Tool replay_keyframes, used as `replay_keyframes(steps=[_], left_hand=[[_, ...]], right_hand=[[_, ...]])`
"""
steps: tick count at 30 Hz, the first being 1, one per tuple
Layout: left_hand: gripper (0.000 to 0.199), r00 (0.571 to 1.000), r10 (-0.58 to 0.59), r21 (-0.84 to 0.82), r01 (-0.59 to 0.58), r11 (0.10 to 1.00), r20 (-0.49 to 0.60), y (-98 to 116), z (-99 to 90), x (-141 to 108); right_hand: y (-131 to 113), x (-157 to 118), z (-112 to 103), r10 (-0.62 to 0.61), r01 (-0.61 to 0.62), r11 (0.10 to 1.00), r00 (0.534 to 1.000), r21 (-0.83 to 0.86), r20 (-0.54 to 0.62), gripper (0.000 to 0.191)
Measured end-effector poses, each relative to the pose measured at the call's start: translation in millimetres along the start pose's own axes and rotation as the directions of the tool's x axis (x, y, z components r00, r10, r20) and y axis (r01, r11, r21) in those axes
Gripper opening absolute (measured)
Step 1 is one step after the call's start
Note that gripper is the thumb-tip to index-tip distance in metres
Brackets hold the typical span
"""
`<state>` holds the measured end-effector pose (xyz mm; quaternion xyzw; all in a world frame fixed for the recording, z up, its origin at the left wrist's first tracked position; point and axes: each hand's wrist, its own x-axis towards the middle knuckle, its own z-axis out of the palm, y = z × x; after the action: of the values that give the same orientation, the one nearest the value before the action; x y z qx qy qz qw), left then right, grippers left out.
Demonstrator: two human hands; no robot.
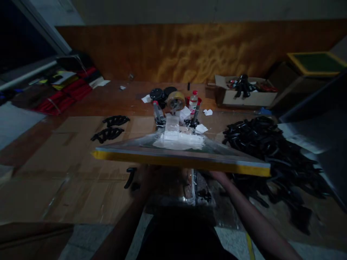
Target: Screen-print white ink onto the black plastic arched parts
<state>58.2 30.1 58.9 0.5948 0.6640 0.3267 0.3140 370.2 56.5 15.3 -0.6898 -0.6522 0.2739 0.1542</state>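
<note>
A screen-printing frame point(184, 164) with a yellow front edge is tilted up in front of me, its near side raised. White paste point(179, 143) is spread on the far part of its mesh, by a pale block point(171, 124). Below the frame, my left hand point(149, 177) is in deep shadow, near a curved black part point(130, 177) on the cardboard. My right hand point(219, 176) reaches under the frame's right half. The fingers of both hands are hidden or too dark to make out. Between the hands lies a dark base point(170, 184) with a bright metal strip.
Black plastic parts point(255, 141) are heaped on the right. Two small rows of black parts point(108, 133) lie on the cardboard point(81, 180) at left. Behind the frame are a tape roll point(176, 101), a red-capped bottle point(193, 103) and an open carton point(244, 97).
</note>
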Motion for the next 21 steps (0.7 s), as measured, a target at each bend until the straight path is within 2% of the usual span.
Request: replay_keyframes(steps=[2,4,5,7,9,12,15,21], left_hand=[[0.028,0.993,-0.069,-0.148,0.055,0.987,-0.096,4,-32.4,8],[0.032,0.975,-0.130,-0.256,0.081,0.963,-0.178,14,-57.9,16],[0.031,0.966,-0.151,-0.289,0.087,0.953,-0.208,21,-67.8,19],[0.028,0.960,-0.149,-0.331,0.064,0.941,-0.238,38,-81.9,26],[0.026,0.968,-0.087,-0.384,-0.010,0.923,-0.235,56,-89.3,33],[0.030,0.982,0.046,-0.495,-0.133,0.859,-0.185,76,-91.8,43],[0.043,0.985,0.103,-0.547,-0.161,0.822,-0.135,85,-91.3,47],[0.054,0.997,0.044,-0.570,-0.071,0.818,-0.060,87,-94.1,35]], right_hand=[[-28,-17,25,-0.098,0.089,0.979,0.995,0.183,0.036,0.037],[-57,-26,43,-0.196,0.164,0.946,0.976,0.278,0.091,0.036],[-70,-29,49,-0.228,0.187,0.944,0.965,0.273,0.129,0.035],[-91,-32,55,-0.257,0.233,0.963,0.944,0.135,0.205,0.036],[-104,-34,58,-0.273,0.311,0.943,0.924,-0.114,0.267,0.042],[-109,-37,60,-0.305,0.425,0.812,0.893,-0.399,0.330,0.055],[-106,-39,60,-0.339,0.477,0.738,0.874,-0.478,0.349,0.056],[-104,-30,49,-0.377,0.570,0.672,0.813,-0.472,0.444,0.049]])
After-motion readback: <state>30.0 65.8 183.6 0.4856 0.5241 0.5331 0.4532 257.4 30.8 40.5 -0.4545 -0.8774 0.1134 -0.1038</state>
